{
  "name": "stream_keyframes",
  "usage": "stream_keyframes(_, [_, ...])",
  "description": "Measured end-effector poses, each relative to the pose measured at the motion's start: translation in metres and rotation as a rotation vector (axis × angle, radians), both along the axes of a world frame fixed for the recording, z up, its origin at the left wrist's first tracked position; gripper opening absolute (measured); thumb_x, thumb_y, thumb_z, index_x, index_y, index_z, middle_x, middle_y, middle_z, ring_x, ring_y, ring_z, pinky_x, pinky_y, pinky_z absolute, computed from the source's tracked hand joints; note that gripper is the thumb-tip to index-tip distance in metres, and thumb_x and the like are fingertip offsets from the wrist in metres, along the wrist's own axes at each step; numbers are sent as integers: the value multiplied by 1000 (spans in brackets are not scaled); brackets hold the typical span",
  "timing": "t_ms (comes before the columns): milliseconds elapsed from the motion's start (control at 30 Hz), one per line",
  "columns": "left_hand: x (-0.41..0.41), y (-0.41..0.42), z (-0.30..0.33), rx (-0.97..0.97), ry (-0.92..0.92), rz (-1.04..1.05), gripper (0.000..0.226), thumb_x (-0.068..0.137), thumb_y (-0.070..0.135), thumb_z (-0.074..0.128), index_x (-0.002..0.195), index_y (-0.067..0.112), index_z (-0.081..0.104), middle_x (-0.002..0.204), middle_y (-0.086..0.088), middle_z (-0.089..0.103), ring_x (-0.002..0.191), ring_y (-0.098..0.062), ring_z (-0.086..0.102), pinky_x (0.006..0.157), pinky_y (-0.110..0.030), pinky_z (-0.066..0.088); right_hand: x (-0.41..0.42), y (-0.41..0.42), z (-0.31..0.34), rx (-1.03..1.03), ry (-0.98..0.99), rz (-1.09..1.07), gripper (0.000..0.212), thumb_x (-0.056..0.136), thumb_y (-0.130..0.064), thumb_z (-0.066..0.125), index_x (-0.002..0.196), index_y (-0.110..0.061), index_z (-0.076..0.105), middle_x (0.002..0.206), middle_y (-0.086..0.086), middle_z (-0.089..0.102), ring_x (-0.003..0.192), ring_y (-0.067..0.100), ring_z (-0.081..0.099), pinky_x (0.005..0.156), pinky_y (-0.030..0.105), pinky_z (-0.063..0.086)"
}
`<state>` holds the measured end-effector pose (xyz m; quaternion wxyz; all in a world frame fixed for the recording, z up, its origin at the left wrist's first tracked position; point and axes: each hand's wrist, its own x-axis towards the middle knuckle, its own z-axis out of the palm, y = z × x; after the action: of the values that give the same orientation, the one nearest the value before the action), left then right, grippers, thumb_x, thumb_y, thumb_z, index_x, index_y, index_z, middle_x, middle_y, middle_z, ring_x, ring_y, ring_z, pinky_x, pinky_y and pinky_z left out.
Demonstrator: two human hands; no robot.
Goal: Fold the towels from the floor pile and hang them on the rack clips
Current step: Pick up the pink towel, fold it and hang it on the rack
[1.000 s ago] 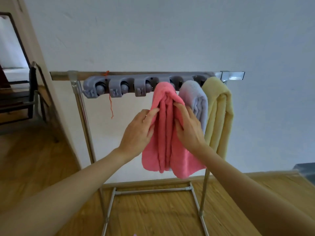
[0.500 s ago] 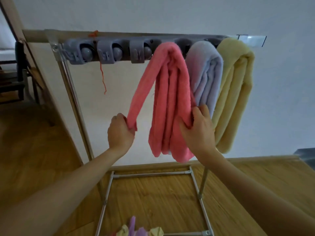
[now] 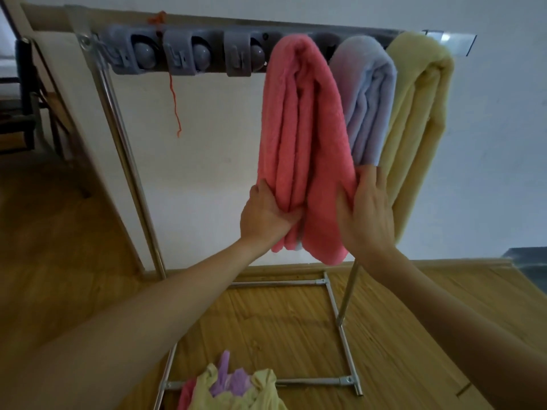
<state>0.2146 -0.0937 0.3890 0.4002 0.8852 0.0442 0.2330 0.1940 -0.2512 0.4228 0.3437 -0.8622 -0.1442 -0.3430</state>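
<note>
Towels are soft, light terry that slumps where unsupported, so you take them by folded edges. Pink towel [image 3: 305, 137] hangs from the clip rail [image 3: 183, 57], beside a lilac [image 3: 367, 93] and a yellow one [image 3: 420, 119]. Your left hand [image 3: 266, 214] grips its lower folds; your right hand [image 3: 365, 214] lies flat against it. More wait in the pile [image 3: 236, 389] on the wood floor [image 3: 296, 327]. 3 clips look free.

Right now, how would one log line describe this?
step: straightening hung pink terry towel | left hand: grips its lower folds | right hand: flat against its side | grey clip rail: three clips free | floor pile: remains
</note>
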Motion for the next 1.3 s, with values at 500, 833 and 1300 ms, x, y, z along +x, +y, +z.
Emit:
stream_keyframes(500, [-22,85,16,189,-185,170,23,83,10,64,100,3,50,89,-6,45,71,-18,44,50,-16,27,-25,58,-16,139,79,288,23,93,0,44,100,-18,30,67,-1,51,56,18,52,47,35,40])
stream_keyframes(833, [-12,88,8,325,-244,128,17,84,4,60,99,0,53,92,-14,53,72,-25,50,59,-31,40,14,84,-19,-118,204,52,34,92,0,37,125,0,29,78,10,55,65,32,56,57,42,46])
stream_keyframes(1300, [-37,77,-90,207,127,-230,46,78,26,69,119,18,51,101,3,59,89,-11,57,72,-25,51,16,43,-124,-165,287,201,20,91,-4,44,111,-5,44,96,11,66,79,31,62,64,46,52])
